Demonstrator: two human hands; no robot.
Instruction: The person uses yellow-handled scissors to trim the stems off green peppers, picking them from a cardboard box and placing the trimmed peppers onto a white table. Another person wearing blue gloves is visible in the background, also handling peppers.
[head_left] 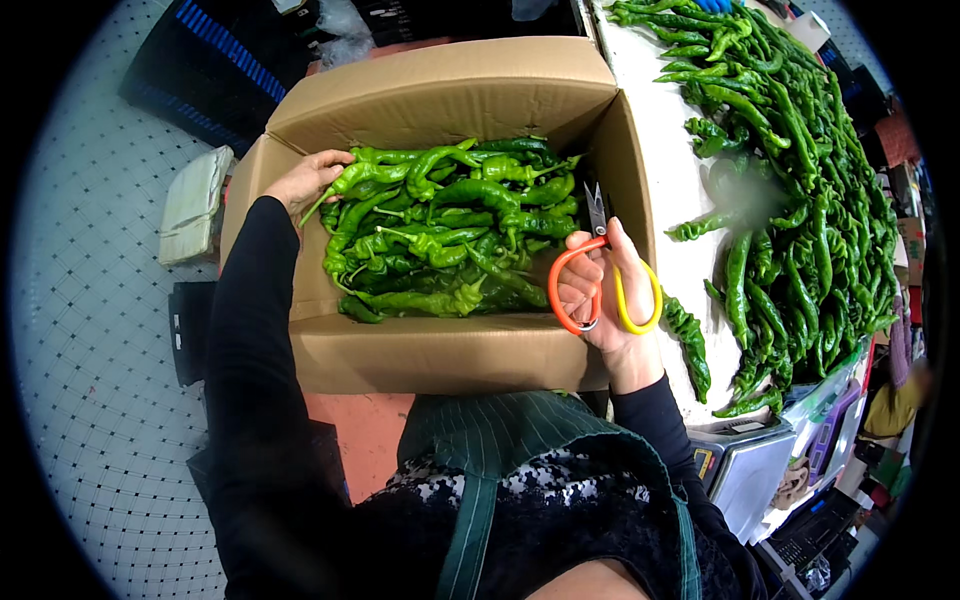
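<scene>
An open cardboard box (pixel 450 355) in front of me holds a heap of long green peppers (pixel 480 196), some light and some dark. At the box's left side, my left hand (pixel 310 182) closes its fingers on a light green pepper (pixel 358 178) at the edge of the heap; the fingertips are partly hidden. My right hand (pixel 605 290) is over the near right corner of the box. It grips a pair of scissors (pixel 597 212) with one orange-red and one yellow handle loop, the blades pointing away from me. The blades look nearly closed.
On the right, a white table (pixel 640 80) carries a large spread of green peppers (pixel 800 190). A scale (pixel 750 475) with a metal top stands at its near end. Black crates (pixel 200 75) with blue strips and a pale foam block (pixel 195 205) lie left of the box.
</scene>
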